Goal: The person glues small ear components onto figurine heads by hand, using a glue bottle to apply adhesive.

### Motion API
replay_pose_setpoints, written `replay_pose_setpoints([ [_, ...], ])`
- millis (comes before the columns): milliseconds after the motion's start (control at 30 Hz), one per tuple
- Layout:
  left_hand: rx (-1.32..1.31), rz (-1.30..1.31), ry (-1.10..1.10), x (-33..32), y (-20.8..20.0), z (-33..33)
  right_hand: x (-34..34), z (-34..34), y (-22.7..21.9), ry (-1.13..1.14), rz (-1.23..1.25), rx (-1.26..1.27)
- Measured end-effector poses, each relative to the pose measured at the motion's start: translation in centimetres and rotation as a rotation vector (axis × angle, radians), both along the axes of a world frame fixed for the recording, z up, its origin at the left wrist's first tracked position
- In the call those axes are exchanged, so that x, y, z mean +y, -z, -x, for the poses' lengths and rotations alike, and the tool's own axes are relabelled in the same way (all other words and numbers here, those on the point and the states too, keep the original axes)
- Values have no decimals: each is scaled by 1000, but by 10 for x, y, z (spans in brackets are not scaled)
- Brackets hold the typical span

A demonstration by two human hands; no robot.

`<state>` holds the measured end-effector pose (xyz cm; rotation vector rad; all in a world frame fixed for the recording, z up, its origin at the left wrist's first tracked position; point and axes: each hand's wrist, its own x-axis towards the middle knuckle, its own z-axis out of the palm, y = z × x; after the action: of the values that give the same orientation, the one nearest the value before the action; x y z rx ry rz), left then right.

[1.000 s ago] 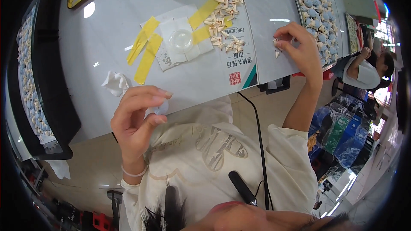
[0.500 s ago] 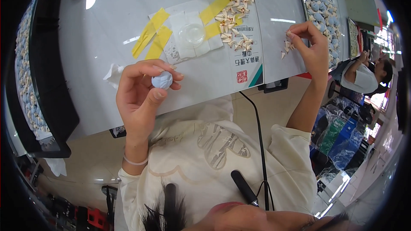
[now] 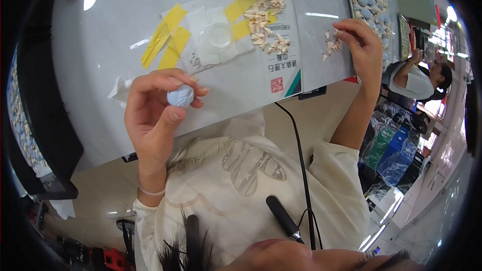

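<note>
My left hand [image 3: 155,105] grips a small light blue ball [image 3: 181,96] with a carved, petal-like surface, thumb below and fingers above. It is held over the front edge of the table, palm side partly in view. Farther right, my right hand [image 3: 362,47] is closed in a pinch just above a small cluster of cream, pointed pieces [image 3: 333,46] on the table. Something tiny and pale shows at its fingertips, too small to make out. A larger heap of similar pointed pieces [image 3: 261,17] lies on a printed board [image 3: 287,73] between the hands.
A round clear dish [image 3: 216,37] sits on white paper with yellow tape strips [image 3: 173,45] beside it. Trays of blue and cream pieces stand at the far right [image 3: 369,7] and left [image 3: 22,125]. Crumpled tissue [image 3: 119,92] lies by my left hand. Another person [image 3: 414,83] sits at right.
The whole view has shifted slightly. My right fingertips have moved a little away from the small cluster, where one piece now shows apart. My left hand keeps its hold on the ball.
</note>
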<state>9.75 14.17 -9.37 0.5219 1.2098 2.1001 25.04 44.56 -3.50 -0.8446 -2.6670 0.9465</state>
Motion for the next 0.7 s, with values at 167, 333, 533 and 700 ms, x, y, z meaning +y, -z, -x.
replay_pose_setpoints([
  [167,-115,-63,45,0,1,0,-4,-9,-2,208,145,164],
  [333,-166,-99,88,-4,5,2,-11,-3,-1,254,166,271],
  [533,-254,-51,80,-2,-2,1,-21,3,8,243,250,498],
  [700,-217,-47,70,-3,1,2,-45,19,12,62,269,466],
])
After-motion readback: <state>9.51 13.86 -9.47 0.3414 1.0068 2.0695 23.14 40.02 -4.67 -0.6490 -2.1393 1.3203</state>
